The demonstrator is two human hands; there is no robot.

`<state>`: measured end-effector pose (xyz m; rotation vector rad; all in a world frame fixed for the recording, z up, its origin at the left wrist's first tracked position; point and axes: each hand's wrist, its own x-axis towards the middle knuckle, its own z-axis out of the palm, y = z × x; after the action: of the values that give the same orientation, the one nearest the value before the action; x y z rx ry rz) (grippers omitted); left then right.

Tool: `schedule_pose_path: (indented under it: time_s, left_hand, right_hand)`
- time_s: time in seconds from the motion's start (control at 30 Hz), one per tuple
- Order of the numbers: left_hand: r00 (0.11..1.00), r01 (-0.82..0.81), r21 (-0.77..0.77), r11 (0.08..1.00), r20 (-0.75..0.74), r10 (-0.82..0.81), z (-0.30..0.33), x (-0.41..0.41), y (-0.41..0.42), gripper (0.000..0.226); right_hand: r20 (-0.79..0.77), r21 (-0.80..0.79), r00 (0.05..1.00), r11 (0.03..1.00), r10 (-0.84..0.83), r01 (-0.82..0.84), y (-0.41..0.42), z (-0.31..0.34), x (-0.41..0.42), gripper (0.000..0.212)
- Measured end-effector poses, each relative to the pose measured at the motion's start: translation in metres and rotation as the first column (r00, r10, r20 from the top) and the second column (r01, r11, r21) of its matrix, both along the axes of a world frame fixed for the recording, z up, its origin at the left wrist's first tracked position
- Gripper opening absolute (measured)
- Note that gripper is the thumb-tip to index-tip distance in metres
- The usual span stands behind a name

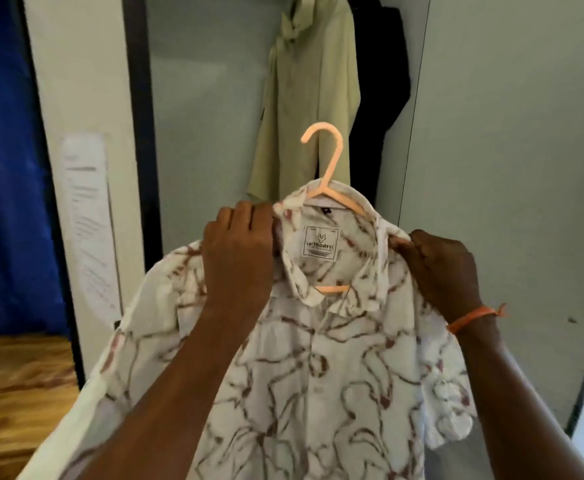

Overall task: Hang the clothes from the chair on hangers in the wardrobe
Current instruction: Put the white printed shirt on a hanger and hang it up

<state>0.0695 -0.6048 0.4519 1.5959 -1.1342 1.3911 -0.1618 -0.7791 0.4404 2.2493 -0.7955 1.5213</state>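
A white short-sleeved shirt [318,368] with brown line print hangs on a peach plastic hanger [330,168], held up in front of the open wardrobe. The hanger's hook rises free above the collar. My left hand [238,251] grips the shirt at the left side of the collar and shoulder. My right hand [443,268], with an orange band at the wrist, pinches the right side of the collar. A pale green shirt [308,98] hangs inside the wardrobe behind the hook, with a dark garment [380,98] to its right.
The wardrobe's grey door [512,150] stands to the right, and its dark frame [140,133] to the left. A paper sheet [88,216] is stuck on the white wall. A blue curtain [3,168] and a wooden surface [17,393] lie at the far left.
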Motion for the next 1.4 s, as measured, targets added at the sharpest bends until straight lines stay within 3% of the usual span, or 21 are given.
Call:
schedule_pose_path:
  time_s: [0.17, 0.3, 0.4, 0.53, 0.63, 0.87, 1.1, 1.4]
  left_hand:
    - [0.999, -0.034, -0.04, 0.999, 0.018, 0.034, 0.033, 0.008, -0.081, 0.016]
    - [0.998, -0.044, -0.052, 0.998, -0.04, 0.041, 0.054, 0.034, -0.139, 0.015]
    - [0.98, -0.066, -0.095, 0.993, -0.192, 0.047, 0.078, 0.062, -0.176, 0.027]
    - [0.809, -0.066, -0.176, 0.982, -0.586, -0.051, 0.112, 0.085, -0.226, 0.032]
    - [0.674, 0.102, -0.281, 0.954, -0.686, -0.274, 0.137, 0.107, -0.272, 0.03]
    - [0.612, 0.331, -0.466, 0.82, -0.556, -0.563, 0.219, 0.164, -0.359, 0.028]
    - [0.584, 0.417, -0.48, 0.772, -0.509, -0.632, 0.284, 0.207, -0.399, 0.039]
    - [0.742, 0.433, -0.359, 0.827, -0.38, -0.553, 0.306, 0.256, -0.408, 0.049]
  right_hand:
    - [0.065, -0.035, 0.998, 0.999, -0.025, 0.027, -0.067, 0.02, 0.006, 0.055]
    - [0.1, -0.048, 0.993, 0.996, -0.068, 0.073, -0.097, 0.049, 0.023, 0.049]
    - [0.088, -0.059, 0.99, 0.992, -0.108, 0.113, -0.115, 0.079, 0.05, 0.048]
    - [0.088, -0.118, 0.985, 0.98, -0.147, 0.157, -0.132, 0.139, 0.097, 0.049]
    - [0.101, -0.162, 0.975, 0.964, -0.198, 0.212, -0.152, 0.196, 0.136, 0.044]
    - [0.078, -0.301, 0.97, 0.922, -0.232, 0.244, -0.201, 0.306, 0.226, 0.03]
    - [0.155, -0.314, 0.972, 0.924, -0.175, 0.217, -0.241, 0.385, 0.293, 0.034]
    - [0.197, -0.273, 0.956, 0.925, -0.216, 0.265, -0.296, 0.445, 0.344, 0.038]
